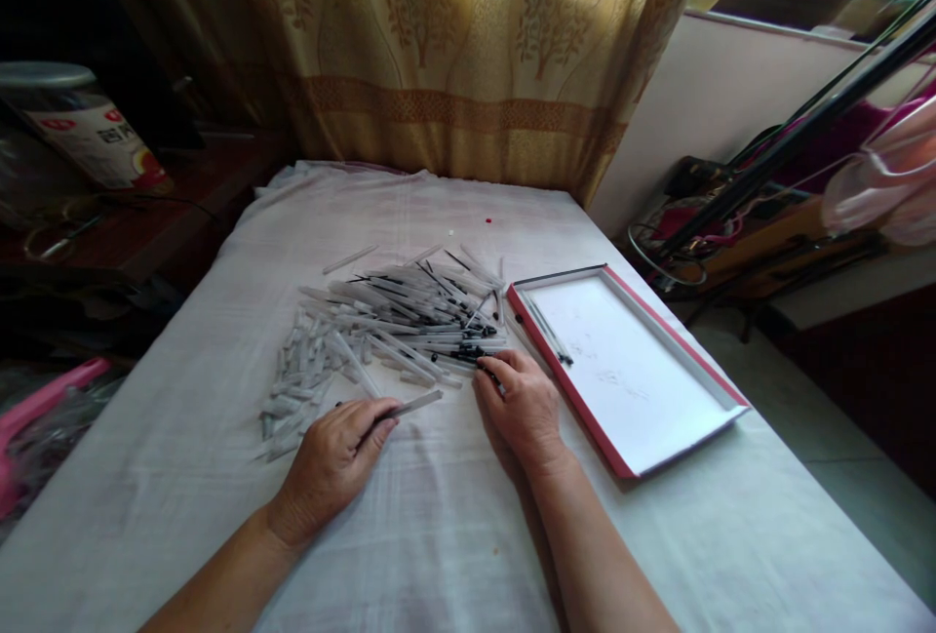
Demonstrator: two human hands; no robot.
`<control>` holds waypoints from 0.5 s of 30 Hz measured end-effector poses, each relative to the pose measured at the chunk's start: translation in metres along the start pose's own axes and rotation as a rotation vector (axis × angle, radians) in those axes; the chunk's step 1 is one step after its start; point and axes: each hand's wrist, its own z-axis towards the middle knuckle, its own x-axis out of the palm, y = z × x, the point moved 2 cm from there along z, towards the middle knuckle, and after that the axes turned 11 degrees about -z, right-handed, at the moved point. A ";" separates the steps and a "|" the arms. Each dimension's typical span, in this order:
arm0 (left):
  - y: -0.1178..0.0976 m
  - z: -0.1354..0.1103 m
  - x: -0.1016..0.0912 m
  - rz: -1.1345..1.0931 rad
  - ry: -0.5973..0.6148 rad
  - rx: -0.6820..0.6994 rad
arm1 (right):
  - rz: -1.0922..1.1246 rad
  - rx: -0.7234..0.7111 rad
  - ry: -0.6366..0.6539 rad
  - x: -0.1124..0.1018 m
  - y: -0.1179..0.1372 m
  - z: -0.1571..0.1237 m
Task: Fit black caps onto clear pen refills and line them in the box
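A heap of clear pen barrels and black-tipped refills (409, 321) lies on the white cloth of the table (439, 535). Beside it to the left lies a smaller pile of clear caps (296, 379). My left hand (332, 462) is closed on one clear pen barrel (416, 406), which sticks out to the right. My right hand (519, 404) rests at the heap's near right edge, fingers pinched on a black-tipped refill (484, 372). A shallow white tray with a red rim (629, 370) sits right of my right hand, with a few assembled pens (548, 331) in it.
A patterned curtain (453, 48) hangs behind the table. A labelled jar (80, 136) stands on a dark shelf at the left. A pink plastic item (36, 409) lies at the lower left. Black rods and cables (790, 145) clutter the right side.
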 end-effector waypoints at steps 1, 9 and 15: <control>0.000 0.000 0.000 -0.002 0.002 -0.005 | 0.040 0.001 -0.040 -0.001 0.001 0.000; 0.000 -0.001 -0.001 -0.022 0.020 -0.050 | 0.493 0.085 0.000 -0.005 0.024 -0.010; -0.003 0.000 -0.001 -0.020 0.005 -0.027 | 0.701 0.109 0.109 -0.003 0.034 -0.013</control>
